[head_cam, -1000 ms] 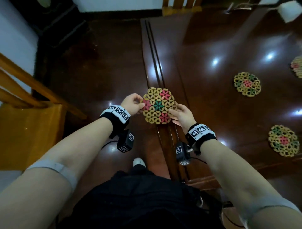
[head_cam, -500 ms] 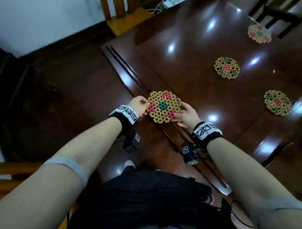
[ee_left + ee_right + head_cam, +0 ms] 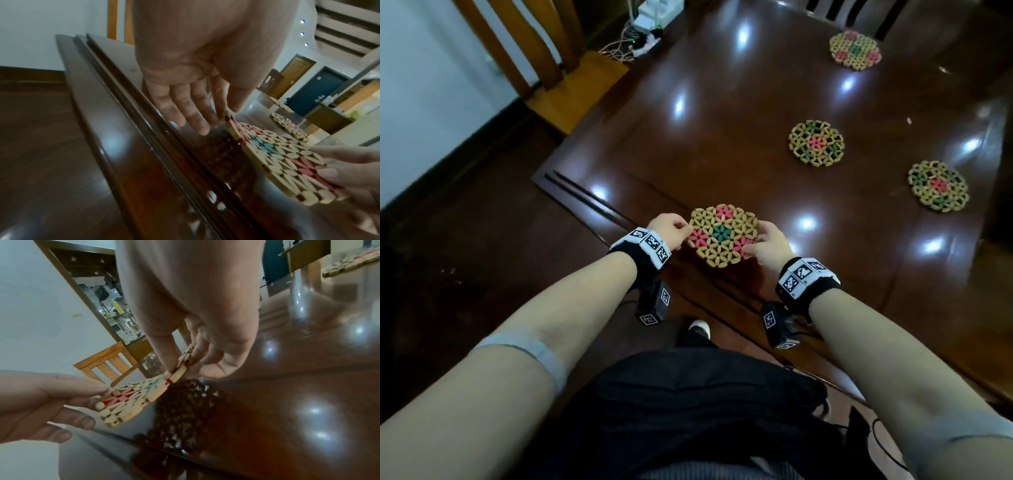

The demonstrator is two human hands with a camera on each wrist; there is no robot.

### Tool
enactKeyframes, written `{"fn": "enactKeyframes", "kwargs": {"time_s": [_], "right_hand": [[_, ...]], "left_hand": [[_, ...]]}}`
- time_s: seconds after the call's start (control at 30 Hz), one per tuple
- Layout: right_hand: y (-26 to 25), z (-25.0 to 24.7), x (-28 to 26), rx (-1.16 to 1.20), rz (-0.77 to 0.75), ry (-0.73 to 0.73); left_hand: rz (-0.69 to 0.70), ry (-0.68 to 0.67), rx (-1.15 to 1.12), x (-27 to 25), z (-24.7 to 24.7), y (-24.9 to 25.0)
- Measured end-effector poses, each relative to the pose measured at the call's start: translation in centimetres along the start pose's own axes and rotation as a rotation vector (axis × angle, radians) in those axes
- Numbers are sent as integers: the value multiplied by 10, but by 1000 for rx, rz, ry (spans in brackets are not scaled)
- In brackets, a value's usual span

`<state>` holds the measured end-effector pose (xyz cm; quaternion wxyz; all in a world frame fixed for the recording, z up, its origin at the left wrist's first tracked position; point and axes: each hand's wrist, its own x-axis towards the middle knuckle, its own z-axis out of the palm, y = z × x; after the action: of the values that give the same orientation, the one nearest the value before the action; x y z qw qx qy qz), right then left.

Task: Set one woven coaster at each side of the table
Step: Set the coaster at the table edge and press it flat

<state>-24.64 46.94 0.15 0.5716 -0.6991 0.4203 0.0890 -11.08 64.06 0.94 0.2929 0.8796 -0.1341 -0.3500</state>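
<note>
A: Where is the coaster (image 3: 722, 235) right now?

B: Just above the table (image 3: 722, 147), over its near-left edge. Both wrist views show its dark reflection in the polished top with a gap between, so it is not down yet. It hangs slightly tilted.

A: And the hands?

B: The left hand (image 3: 667, 230) pinches the rim at about nine o'clock, thumb on top, fingers (image 3: 197, 116) under the edge. The right hand (image 3: 768, 247) pinches at about four o'clock, thumb over a pink flower, fingers curled beneath. Both are closed on the coaster's rim.

A: How do you think it handles?

B: Light, I'd say, and fairly stiff. It looks like small wooden pieces joined into an open lattice, and it keeps its shape held only at two edges. The joints may flex a little, so I'd avoid twisting it. The rim is the place to hold; it gives the fingers a thick edge.

A: Any trouble setting it down?

B: The table is glossy, so a light coaster could slide if nudged. Lowering it flat and releasing both sides together should keep it put.

A: The others?

B: Three more coasters lie on the table: one at one o'clock (image 3: 815, 143), one at two o'clock (image 3: 937, 186), one far off near the top edge (image 3: 855, 50).
</note>
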Motion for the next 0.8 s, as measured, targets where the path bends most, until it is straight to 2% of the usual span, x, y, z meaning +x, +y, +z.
{"fn": "enactKeyframes", "kwargs": {"time_s": [0.13, 0.2, 0.3, 0.4, 0.5, 0.57, 0.67, 0.8], "right_hand": [[0, 2, 10, -76, 1, 106], [4, 2, 13, -216, 2, 184], [3, 1, 4, -464, 32, 278], [9, 3, 6, -498, -14, 318], [11, 10, 7, -560, -28, 308], [11, 15, 10, -623, -36, 304], [14, 24, 11, -663, -12, 277], [18, 25, 5, -615, -4, 280]], "left_hand": [[59, -114, 110, 24, 1, 6], [63, -161, 200, 31, 2, 7], [104, -115, 350, 42, -3, 12], [265, -50, 431, 54, -11, 17], [505, -112, 642, 65, -9, 27], [609, -183, 788, 72, -4, 30], [709, -282, 936, 77, 2, 27], [754, -308, 926, 77, -1, 23]]}}
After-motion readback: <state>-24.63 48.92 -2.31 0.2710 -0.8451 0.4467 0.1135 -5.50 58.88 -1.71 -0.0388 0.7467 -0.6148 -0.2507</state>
